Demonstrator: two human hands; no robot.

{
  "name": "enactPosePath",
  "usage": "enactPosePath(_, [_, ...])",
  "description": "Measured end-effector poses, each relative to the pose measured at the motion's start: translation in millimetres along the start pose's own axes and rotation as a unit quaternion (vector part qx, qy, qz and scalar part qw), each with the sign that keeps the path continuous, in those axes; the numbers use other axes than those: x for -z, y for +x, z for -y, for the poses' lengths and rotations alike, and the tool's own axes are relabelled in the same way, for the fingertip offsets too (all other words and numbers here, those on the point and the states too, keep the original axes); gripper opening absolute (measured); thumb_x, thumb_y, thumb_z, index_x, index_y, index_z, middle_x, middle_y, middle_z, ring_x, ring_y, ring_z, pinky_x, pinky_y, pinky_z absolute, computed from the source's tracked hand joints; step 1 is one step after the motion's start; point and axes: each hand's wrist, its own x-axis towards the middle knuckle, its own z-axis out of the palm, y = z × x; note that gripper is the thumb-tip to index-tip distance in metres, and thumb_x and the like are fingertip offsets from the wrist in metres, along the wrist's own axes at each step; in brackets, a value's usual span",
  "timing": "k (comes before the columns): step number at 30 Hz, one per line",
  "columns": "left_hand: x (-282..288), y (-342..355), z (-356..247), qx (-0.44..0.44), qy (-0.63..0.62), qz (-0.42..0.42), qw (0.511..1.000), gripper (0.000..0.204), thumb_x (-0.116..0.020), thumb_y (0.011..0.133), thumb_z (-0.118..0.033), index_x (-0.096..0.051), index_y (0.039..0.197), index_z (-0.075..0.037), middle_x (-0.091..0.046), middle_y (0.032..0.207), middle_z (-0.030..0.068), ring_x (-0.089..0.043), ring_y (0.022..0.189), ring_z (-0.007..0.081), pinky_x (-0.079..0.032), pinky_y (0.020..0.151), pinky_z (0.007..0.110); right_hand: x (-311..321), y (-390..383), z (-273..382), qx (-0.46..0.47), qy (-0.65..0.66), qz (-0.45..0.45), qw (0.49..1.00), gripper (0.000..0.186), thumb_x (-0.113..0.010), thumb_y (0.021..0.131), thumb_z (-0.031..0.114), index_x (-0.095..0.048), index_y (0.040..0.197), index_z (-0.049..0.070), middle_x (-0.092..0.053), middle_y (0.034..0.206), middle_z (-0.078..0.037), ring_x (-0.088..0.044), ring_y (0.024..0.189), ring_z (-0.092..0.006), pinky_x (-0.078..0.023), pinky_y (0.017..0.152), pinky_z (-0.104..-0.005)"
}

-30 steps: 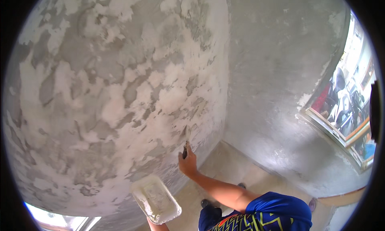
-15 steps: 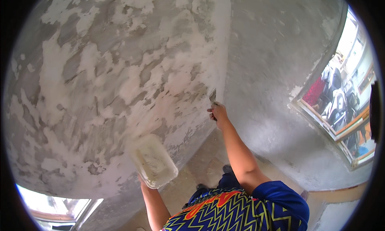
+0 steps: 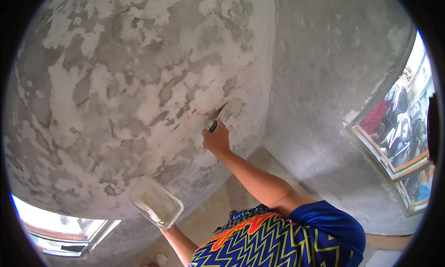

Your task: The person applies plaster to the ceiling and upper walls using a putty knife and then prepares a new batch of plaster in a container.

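My right hand (image 3: 217, 139) is closed around the dark handle of a putty knife (image 3: 214, 125). Its blade lies against the patchy grey-and-white wall (image 3: 111, 95), beside a smooth damp-looking smear (image 3: 233, 109). Lower and to the left, my left hand (image 3: 168, 231) holds up a shallow white plastic tray (image 3: 178, 212) from beneath. The tray hides most of that hand's fingers. Whitish paste (image 3: 153, 202) coats the inside of the tray.
A smoother grey wall (image 3: 324, 81) meets the patchy one in a corner to the right. Windows stand at the far right (image 3: 394, 132) and lower left (image 3: 65, 227). Brownish floor (image 3: 218, 197) shows below, with a pale lump (image 3: 162, 258) on it.
My right hand with the putty knife has moved left and slightly down, away from the corner onto the patchy wall. The tray in my left hand sits farther left and a little lower.
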Motion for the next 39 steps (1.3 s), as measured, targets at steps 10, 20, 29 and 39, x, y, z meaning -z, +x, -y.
enactPosePath(10, [-72,-1,-6,0.106,-0.076,-0.003,0.991,0.063,-0.069,0.102,-0.031,-0.046,0.157,-0.013,-0.057,0.152,0.0087,-0.061,0.131,0.0279,-0.059,0.102,0.046,109,-8,-7,0.004,0.001,0.043,0.999,0.044,-0.063,0.084,0.001,-0.056,0.125,-0.01,-0.059,0.073,-0.01,-0.06,0.047,-0.019,-0.049,0.042,-0.0375])
enactPosePath(20, [-19,-65,-35,-0.033,0.024,-0.034,0.999,0.065,-0.068,0.101,-0.037,-0.046,0.157,-0.013,-0.056,0.152,0.0087,-0.057,0.134,0.0297,-0.052,0.111,0.05,96,92,-66,-0.058,0.01,-0.079,0.995,0.026,-0.065,0.084,0.003,-0.059,0.105,-0.01,-0.06,0.073,-0.012,-0.059,0.049,-0.0209,-0.051,0.044,-0.0358])
enactPosePath(29, [8,-94,-23,0.071,-0.106,-0.108,0.986,0.063,-0.067,0.101,-0.037,-0.047,0.156,-0.013,-0.057,0.151,0.009,-0.058,0.134,0.03,-0.052,0.111,0.051,1,3,-61,0.104,-0.074,-0.006,0.992,0.035,-0.071,0.084,0.008,-0.058,0.111,-0.01,-0.069,0.076,-0.02,-0.072,0.069,-0.0331,-0.055,0.069,-0.0446])
enactPosePath(39, [-47,-76,27,0.165,-0.182,-0.077,0.966,0.055,-0.065,0.103,-0.035,-0.053,0.152,-0.013,-0.062,0.145,0.0081,-0.062,0.128,0.0285,-0.056,0.105,0.049,93,-50,-50,0.159,-0.207,0.206,0.943,0.067,-0.069,0.087,0.006,-0.047,0.147,-0.014,-0.066,0.07,-0.012,-0.063,0.054,-0.019,-0.053,0.056,-0.035])
